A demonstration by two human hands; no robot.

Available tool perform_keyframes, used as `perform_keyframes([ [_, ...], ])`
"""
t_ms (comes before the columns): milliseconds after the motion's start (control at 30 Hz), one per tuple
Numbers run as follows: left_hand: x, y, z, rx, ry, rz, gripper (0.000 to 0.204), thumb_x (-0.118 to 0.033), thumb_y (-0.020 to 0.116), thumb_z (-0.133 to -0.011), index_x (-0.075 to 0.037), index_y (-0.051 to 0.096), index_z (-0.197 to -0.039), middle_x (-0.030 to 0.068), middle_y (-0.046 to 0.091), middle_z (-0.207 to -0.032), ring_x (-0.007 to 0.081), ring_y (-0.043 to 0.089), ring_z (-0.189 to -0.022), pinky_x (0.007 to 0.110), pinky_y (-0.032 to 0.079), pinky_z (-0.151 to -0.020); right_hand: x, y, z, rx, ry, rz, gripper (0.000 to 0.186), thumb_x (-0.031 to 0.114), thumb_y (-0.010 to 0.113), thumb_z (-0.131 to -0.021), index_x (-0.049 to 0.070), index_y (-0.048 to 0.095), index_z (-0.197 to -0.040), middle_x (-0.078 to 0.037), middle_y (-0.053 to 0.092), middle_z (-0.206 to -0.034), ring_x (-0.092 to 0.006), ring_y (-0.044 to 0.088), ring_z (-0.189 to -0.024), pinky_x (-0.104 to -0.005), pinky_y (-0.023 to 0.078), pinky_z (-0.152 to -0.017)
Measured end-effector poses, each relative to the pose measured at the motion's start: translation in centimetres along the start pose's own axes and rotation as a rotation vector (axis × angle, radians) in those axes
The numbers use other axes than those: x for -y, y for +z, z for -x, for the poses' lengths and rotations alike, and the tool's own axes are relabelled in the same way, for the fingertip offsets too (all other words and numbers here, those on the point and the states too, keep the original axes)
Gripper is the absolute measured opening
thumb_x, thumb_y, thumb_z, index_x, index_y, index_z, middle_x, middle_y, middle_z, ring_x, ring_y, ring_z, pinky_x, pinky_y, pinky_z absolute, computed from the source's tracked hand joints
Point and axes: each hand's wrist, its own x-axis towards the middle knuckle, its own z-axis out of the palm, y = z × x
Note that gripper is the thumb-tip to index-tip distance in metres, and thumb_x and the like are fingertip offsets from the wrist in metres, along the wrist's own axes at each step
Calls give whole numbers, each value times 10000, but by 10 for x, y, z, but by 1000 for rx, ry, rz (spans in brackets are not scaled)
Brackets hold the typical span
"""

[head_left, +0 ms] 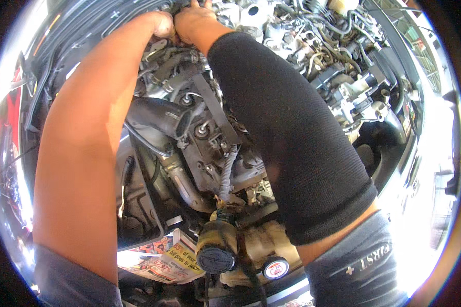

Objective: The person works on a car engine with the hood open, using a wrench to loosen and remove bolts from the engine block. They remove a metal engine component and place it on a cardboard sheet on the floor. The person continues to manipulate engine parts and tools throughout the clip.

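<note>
Both my arms reach over a car engine to its far side, where my hands are close together at the top edge of the view. My left hand [162,24] looks curled, its fingertips hidden against the engine parts; what it holds cannot be made out. Beside it, my right hand [193,24] bends over the far engine parts. Its fingers run up to the picture's edge, and their grip is not clear. Below the hands lies a dark engine cover [210,143] with round plug fittings. A black curved intake hose [156,117] joins it from the left.
Nearer stand a reservoir with a dark cap [216,257] and a tan tank with a white-labelled round cap [275,268]. A printed paper [164,261] lies at the front left. Metal pipes and wiring [317,56] crowd the far right. A ribbed conduit [228,171] crosses the middle.
</note>
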Motion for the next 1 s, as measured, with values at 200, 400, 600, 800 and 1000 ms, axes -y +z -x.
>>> perform_keyframes([
  [200,9,12,-27,-13,13,-50,371,-262,828,-885,-63,842,-1198,218,780,-1331,372,757,-1199,431,610,-1005,-3,13,-25,40,38,-88,639,323,825,-988,212,652,-1593,-53,525,-1733,-356,315,-1675,-756,176,-1265],
  [400,20,19,-33,-85,160,-94,390,-205,750,-893,-48,817,-1244,192,775,-1345,367,746,-1219,444,608,-1016,-3,11,-17,54,8,-19,623,328,785,-1013,214,637,-1607,-56,513,-1740,-366,275,-1692,-781,152,-1276],
  [600,18,14,-28,-46,229,-156,413,-232,752,-896,-25,802,-1250,222,790,-1298,393,765,-1101,463,614,-956,-5,8,-12,83,-3,-25,599,298,776,-1024,202,644,-1601,-54,511,-1741,-375,256,-1701,-790,149,-1277],
  [800,11,10,-16,-5,133,40,454,-316,772,-914,-41,800,-1275,190,821,-1261,323,780,-1127,472,615,-932,-3,10,-11,37,1,-37,611,295,777,-1028,214,628,-1615,-47,501,-1747,-379,273,-1695,-799,139,-1277],
  [1000,5,11,-15,39,6,40,426,-303,766,-968,-71,806,-1323,150,808,-1323,318,767,-1114,481,620,-967,-8,10,-4,82,-32,53,604,294,734,-1062,227,591,-1645,-44,459,-1774,-385,259,-1701,-799,152,-1266],
])
